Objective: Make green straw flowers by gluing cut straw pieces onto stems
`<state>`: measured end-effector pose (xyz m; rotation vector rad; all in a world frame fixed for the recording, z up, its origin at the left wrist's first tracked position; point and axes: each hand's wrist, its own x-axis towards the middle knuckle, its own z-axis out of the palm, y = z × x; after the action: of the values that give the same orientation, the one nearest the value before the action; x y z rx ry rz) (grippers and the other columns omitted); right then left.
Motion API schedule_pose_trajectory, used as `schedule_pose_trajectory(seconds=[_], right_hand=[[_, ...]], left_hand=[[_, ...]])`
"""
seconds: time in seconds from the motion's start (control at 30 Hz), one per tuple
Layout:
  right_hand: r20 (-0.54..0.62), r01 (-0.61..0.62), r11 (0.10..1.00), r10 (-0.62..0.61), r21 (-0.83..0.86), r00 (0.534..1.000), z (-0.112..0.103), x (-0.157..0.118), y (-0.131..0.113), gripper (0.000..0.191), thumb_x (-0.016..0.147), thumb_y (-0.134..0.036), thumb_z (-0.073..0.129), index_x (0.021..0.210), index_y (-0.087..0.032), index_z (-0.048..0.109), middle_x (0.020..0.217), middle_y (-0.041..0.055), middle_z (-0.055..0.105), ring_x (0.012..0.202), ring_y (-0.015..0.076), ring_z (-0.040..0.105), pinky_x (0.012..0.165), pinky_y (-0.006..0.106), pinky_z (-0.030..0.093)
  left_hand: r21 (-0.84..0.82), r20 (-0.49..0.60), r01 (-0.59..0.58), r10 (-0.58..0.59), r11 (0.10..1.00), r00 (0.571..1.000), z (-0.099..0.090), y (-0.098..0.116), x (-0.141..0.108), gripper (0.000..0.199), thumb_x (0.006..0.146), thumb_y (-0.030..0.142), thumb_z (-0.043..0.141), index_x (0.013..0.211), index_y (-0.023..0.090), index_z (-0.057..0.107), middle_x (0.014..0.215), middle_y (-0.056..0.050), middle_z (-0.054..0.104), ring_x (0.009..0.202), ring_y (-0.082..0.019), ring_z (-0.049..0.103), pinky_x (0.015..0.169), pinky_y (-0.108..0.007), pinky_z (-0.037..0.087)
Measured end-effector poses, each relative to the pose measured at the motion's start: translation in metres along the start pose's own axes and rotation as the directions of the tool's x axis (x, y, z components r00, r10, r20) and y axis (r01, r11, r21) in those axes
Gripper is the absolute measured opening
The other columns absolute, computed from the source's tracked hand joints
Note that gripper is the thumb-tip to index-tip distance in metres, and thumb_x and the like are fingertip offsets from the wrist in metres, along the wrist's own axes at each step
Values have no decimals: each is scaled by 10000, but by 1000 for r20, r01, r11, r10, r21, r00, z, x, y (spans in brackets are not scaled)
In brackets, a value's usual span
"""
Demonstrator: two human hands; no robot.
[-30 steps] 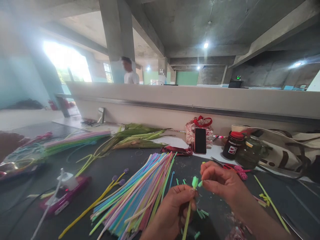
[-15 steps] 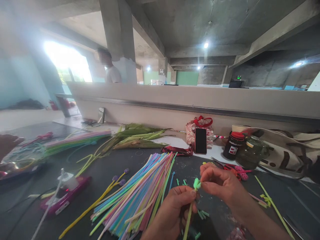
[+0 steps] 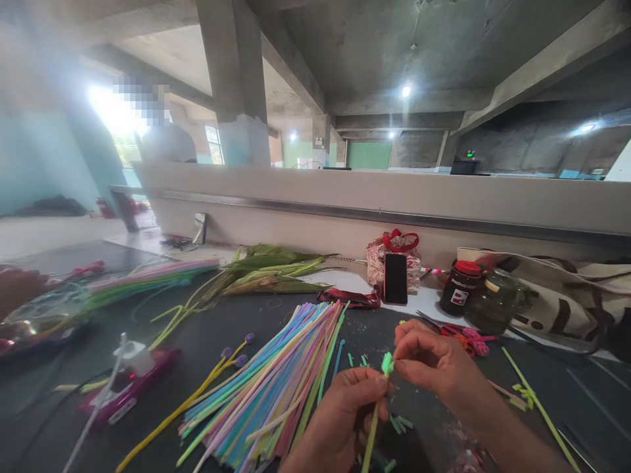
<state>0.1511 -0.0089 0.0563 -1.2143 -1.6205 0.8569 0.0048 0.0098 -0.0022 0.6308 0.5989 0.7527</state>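
Note:
My left hand (image 3: pixel 352 401) is closed in a pinch around a yellow-green pipe cleaner stem (image 3: pixel 371 437), just below its top. A tuft of short bright green pipe cleaner pieces (image 3: pixel 387 363) sits on that top. The fingertips of my right hand (image 3: pixel 428 361) are pinched together against the tuft's right side, on a green piece largely covered by them. Short cut green pieces (image 3: pixel 401 422) lie on the dark table below and behind my hands. Left of my hands spreads a large bundle of pastel pipe cleaners (image 3: pixel 276 387).
A yellow stem with purple tips (image 3: pixel 197 387) lies left of the bundle, near a purple device (image 3: pixel 133 387). Corn husks (image 3: pixel 276 269), a phone (image 3: pixel 395 279), a dark jar (image 3: pixel 460 289) and a canvas bag (image 3: pixel 566 295) line the back. Another person (image 3: pixel 165 141) is beyond the partition.
The person behind the partition has moved left and appears larger. My hands stay nearly in place, with only a slight shift of the fingers at the green tuft.

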Motion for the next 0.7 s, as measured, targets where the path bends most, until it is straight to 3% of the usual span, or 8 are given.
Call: schedule_pose_trajectory(seconds=[0.7], right_hand=[[-53,-6,1000,6,-5,999,1,3,4,88,657,-167,595,574,-193,586,706,-15,472,777,159,462,668,263,358]], left_hand=[[-1,98,1,0,1000,995,-5,-2,3,223,608,320,681,639,116,596,390,37,510,257,-23,319,275,-162,170]])
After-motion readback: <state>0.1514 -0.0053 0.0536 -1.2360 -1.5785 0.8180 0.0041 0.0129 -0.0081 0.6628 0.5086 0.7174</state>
